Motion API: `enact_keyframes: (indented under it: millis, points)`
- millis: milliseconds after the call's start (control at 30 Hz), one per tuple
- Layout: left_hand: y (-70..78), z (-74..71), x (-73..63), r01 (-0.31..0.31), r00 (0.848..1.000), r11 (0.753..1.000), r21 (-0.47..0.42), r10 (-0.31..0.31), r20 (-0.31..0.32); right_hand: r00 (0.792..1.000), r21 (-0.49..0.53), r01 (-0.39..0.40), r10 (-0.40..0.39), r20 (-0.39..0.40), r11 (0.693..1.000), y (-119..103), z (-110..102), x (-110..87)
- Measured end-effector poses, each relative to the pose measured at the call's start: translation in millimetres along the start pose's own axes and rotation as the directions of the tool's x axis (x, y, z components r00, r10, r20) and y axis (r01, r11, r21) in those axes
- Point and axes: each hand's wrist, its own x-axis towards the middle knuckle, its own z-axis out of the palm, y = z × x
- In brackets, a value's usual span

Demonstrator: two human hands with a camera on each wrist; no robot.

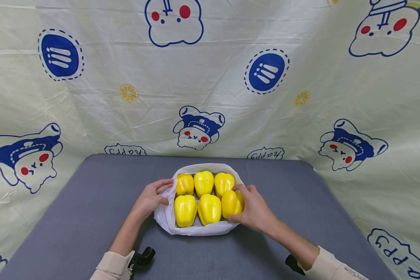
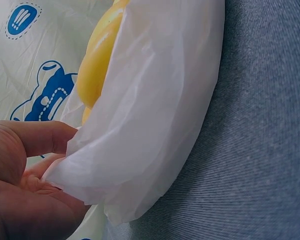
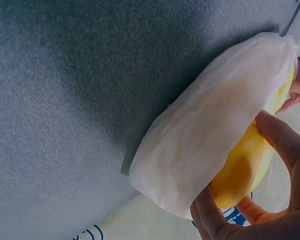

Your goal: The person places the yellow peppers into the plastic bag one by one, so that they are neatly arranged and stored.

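Several yellow bell peppers (image 1: pixel 209 209) sit in two rows inside a white plastic bag (image 1: pixel 210 231), whose mouth is spread wide around them. At the bag's left side, my left hand (image 1: pixel 149 199) pinches its rim; the left wrist view shows the white plastic (image 2: pixel 140 110) between thumb and fingers. My right hand (image 1: pixel 256 210) grips the near right bell pepper (image 1: pixel 231 204), thumb on the near side and fingers on the far side. In the right wrist view that bell pepper (image 3: pixel 242 167) still lies within the bag's edge. The bag's underside is hidden.
The bag rests on a grey cloth-covered table (image 1: pixel 283 182). Behind and on both sides hangs a pale printed curtain (image 1: pixel 210 77). Dark wrist devices (image 1: pixel 145 256) are strapped at both cuffs.
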Motion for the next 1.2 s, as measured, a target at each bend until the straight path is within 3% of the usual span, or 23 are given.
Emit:
enact_keyframes:
  millis: [333,1200]
  points:
    - [0.0,0.2,0.8,0.001,1.000,1.000,-0.007,-0.001,0.002,0.999,-0.045,-0.024,0.026,0.045,0.999,-0.7,3.2,-0.6]
    - [1.3,-0.2,-0.6,0.000,1.000,1.000,0.022,0.000,0.002,0.991,-0.056,0.053,-0.045,0.130,0.997,-4.0,0.4,2.8]
